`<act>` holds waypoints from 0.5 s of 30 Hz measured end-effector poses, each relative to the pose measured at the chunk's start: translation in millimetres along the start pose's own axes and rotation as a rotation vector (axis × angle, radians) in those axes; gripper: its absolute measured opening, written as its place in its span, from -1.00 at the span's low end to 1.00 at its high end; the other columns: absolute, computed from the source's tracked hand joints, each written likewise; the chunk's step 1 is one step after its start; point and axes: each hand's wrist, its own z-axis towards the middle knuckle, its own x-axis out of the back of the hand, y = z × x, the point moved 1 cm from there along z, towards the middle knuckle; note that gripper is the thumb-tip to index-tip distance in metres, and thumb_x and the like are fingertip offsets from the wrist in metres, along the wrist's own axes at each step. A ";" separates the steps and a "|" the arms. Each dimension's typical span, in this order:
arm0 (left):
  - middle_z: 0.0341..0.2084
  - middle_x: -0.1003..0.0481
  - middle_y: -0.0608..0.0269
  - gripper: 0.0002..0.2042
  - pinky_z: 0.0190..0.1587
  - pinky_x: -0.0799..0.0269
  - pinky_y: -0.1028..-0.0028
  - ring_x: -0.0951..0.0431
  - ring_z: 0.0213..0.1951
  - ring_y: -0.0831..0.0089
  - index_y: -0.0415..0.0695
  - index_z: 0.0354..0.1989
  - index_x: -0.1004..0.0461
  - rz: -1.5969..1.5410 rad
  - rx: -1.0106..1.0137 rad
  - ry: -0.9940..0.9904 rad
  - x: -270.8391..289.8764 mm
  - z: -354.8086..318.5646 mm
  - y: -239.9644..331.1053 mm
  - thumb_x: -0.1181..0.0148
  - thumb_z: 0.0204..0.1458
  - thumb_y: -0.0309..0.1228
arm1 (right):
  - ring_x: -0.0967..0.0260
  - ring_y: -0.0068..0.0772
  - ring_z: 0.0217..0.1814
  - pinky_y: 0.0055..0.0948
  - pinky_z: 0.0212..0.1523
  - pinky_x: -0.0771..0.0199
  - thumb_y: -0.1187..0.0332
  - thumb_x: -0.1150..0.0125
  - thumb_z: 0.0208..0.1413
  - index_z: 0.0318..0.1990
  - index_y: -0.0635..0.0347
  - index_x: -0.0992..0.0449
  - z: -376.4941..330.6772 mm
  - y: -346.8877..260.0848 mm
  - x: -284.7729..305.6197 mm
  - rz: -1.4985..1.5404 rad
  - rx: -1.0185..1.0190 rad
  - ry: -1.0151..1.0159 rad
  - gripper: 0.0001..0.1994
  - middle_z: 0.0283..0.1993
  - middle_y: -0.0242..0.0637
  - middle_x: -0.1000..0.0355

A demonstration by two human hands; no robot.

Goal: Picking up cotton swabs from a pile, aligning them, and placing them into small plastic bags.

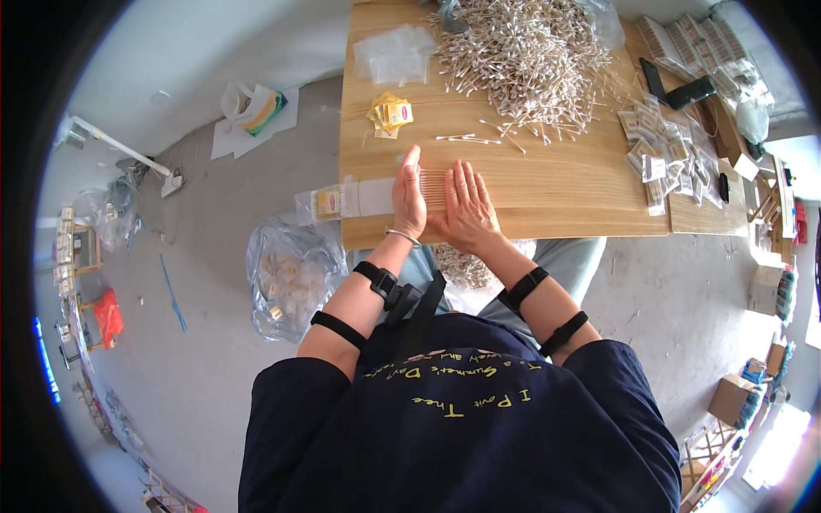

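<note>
A row of cotton swabs (434,188) lies side by side near the table's front edge, between my two hands. My left hand (410,201) stands on edge at the row's left end, fingers stretched out and holding nothing. Flat on the right end of the row rests my right hand (469,205), its fingers straight. Left of my left hand is a clear plastic sleeve (374,197). Beyond it, a packet of swabs with a yellow label (327,203) reaches past the table's left edge. What lies under my right palm is hidden.
A big heap of loose swabs (522,60) covers the table's far middle. Yellow cards (391,114) and clear bags (395,55) lie at the left. Filled packets (663,154) are piled at the right. A large plastic bag of packets (295,278) sits by the table's left corner.
</note>
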 end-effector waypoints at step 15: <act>-0.17 -0.43 0.03 -0.66 -0.01 -0.38 0.30 -0.44 -0.08 0.13 -0.19 0.08 -0.38 0.905 -0.219 -0.326 21.1 -24.8 53.3 -0.05 0.14 -0.37 | 0.36 -0.02 0.51 -0.12 0.45 0.38 -0.26 0.01 -0.01 0.32 0.47 0.06 -1.7 0.7 -5.5 0.021 -0.019 0.050 -0.02 0.42 0.14 0.18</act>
